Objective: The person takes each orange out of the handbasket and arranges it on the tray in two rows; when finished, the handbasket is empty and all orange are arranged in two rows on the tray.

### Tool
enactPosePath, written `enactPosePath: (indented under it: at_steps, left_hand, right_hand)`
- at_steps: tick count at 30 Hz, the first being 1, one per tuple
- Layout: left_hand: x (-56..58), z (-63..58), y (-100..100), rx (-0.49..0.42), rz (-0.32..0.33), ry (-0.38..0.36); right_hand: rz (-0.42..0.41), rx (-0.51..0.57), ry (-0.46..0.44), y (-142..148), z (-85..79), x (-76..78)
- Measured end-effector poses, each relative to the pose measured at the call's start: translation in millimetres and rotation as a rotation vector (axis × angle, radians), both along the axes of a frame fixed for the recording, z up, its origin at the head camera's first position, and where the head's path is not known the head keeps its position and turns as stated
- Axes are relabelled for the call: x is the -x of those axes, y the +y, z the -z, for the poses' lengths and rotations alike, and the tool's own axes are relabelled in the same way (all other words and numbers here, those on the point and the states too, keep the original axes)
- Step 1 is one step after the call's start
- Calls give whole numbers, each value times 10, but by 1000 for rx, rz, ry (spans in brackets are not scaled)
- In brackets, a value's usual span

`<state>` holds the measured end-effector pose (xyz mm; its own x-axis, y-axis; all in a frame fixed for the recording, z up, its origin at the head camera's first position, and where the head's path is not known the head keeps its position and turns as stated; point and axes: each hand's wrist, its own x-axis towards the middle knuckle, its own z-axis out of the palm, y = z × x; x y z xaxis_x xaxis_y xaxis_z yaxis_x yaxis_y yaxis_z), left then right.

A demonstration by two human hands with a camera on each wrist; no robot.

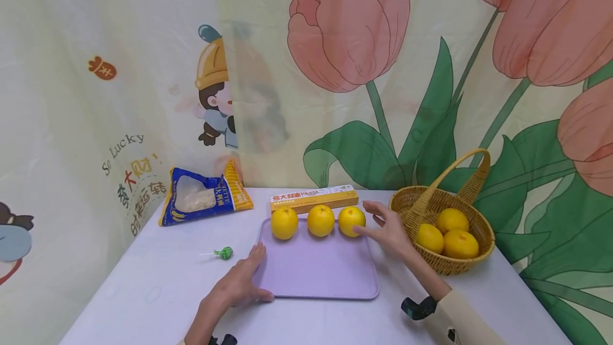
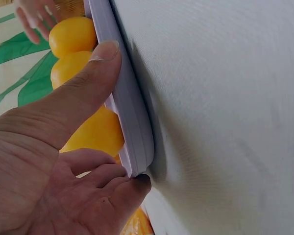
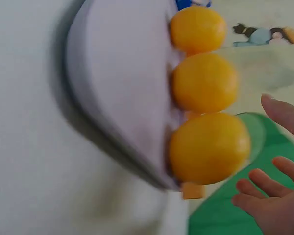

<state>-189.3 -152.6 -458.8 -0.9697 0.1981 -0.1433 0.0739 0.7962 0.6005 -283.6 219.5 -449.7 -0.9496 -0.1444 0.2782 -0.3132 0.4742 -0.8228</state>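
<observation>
While the left hand (image 1: 238, 282) grips the left side of the lilac rectangular tray (image 1: 316, 270), the right hand (image 1: 390, 232), fingers spread and empty, stands at the rightmost of three round yellow fruits (image 1: 349, 217) along its far edge. I judge placing in hand; the next move calls for clean withdrawal.

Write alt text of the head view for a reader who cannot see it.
A person's left hand holds a lilac tray; their right hand is beside the rightmost of three yellow fruits along the tray's far edge. Nearby: wicker basket with fruit, pasta box, blue bag and green lollipop.
</observation>
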Motion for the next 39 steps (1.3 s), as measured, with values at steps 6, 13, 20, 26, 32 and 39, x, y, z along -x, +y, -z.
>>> enactPosePath:
  at_steps: [6,13,20,26,32,39]
  left_hand:
    - [-17,2,-13,-11,-1,9]
    - [-34,-2,-22,-11,-14,-5]
    - [-42,7,-47,-10,-14,8]
    - [-44,12,-43,-20,-20,2]
    - [-36,6,-23,-4,-30,-22]
    - [-38,-18,-18,-12,-4,16]
  right_hand:
    - [-233,-74,93,256,-517,-378]
    - [-509,-103,128,777,-1003,-621]
    - [-638,-80,28,1461,-1213,-418]
    - [-503,-113,-48,1899,-1140,-153]
    - [-165,-292,-141,2051,-975,58]
    - [-12,-484,-272,2018,-944,316]
